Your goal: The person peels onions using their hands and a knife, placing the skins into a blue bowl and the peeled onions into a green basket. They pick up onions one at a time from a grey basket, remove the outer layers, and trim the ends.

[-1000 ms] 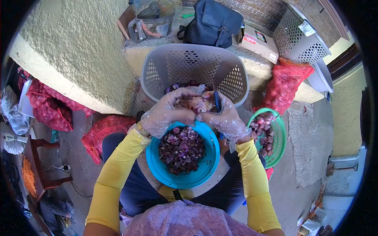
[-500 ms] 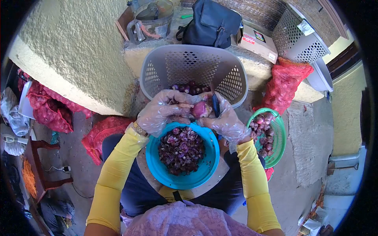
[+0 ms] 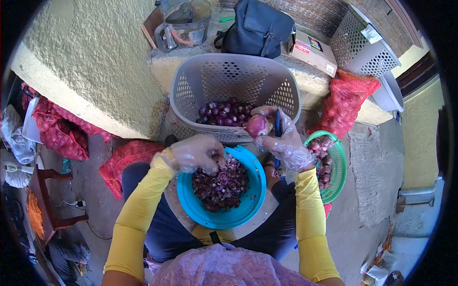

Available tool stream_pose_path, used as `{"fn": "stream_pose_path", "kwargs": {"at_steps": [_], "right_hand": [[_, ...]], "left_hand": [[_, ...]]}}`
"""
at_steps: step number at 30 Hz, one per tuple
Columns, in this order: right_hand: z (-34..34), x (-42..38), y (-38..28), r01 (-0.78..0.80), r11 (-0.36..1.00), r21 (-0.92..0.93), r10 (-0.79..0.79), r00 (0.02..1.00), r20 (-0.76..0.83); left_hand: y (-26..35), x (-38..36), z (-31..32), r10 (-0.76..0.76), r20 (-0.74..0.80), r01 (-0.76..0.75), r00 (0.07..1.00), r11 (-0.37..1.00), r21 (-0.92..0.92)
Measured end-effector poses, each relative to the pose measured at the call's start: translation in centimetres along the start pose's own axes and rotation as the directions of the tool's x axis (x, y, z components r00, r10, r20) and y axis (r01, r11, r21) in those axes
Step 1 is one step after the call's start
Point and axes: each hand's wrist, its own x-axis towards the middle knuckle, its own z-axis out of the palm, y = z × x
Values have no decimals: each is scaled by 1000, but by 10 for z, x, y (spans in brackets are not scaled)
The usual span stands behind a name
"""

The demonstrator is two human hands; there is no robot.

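Both hands wear clear plastic gloves. My right hand [image 3: 286, 143] is closed around a purple onion [image 3: 258, 126] and a dark-handled knife [image 3: 278, 123], near the front right rim of the grey basket. Over the upper left of the blue basin [image 3: 224, 221] is my left hand [image 3: 198, 153], fingers bent downward; whether it holds anything is hidden by blur and the glove. Purple-brown onion skins [image 3: 220, 185] lie heaped in the basin. Beyond it, the grey perforated basket [image 3: 234, 69] has peeled onions [image 3: 226, 113] at its bottom.
A green basket [image 3: 339, 167] of unpeeled onions stands at the right, with a red net sack [image 3: 344, 97] behind it. More red sacks [image 3: 129, 164] lie on the left. A black bag [image 3: 257, 29] and a carton [image 3: 312, 51] rest on the back ledge.
My hands have moved apart. The left went down toward the basin, away from the onion; the right moved slightly right with onion and knife. More peeled onions now show in the grey basket.
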Motion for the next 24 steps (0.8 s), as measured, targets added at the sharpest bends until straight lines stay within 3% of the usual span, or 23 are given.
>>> {"fn": "stream_pose_path", "kwargs": {"at_steps": [1, 2, 6, 9, 11, 15, 17, 18, 20, 21, 23, 24], "right_hand": [[1, 1, 2, -7, 1000, -19, 8, 999, 34], [3, 2, 3, -14, 999, -39, 17, 998, 68], [7, 4, 6, -36, 999, -31, 39, 995, 93], [7, 5, 7, -112, 994, 14, 109, 985, 136], [6, 6, 10, -66, 998, 21, 63, 989, 131], [6, 6, 9, -70, 998, 2, 69, 990, 122], [6, 5, 11, -90, 996, 26, 86, 989, 124], [6, 5, 10, -88, 996, 26, 85, 989, 123], [7, 5, 9, -88, 995, 45, 83, 991, 105], [5, 5, 10, -87, 995, 45, 82, 991, 105], [0, 7, 14, -45, 999, 15, 43, 995, 92], [-1, 9, 17, -44, 999, 16, 43, 995, 90]], "left_hand": [[1, 5, 4, 32, 67, -59, 997, 889, 453], [1, 2, 12, 37, 42, -53, 998, 858, 510], [13, 7, 20, -58, 65, 12, 996, 833, 552], [8, 9, 17, -28, 31, 8, 999, 859, 512], [-4, 8, 14, 115, -11, -91, 993, 835, 542], [-20, 11, 14, 47, 57, -71, 997, 811, 581], [-58, 17, 15, 383, 209, -435, 900, 745, 505], [-52, 15, 12, 383, 210, -435, 899, 745, 506], [-37, 12, 3, 163, 190, -228, 968, 885, 406], [-27, 10, 1, 163, 191, -229, 968, 884, 407], [-5, 6, 1, 150, -145, -155, 978, 988, -26], [2, 5, 1, 20, -212, -82, 977, 954, -289]]}}
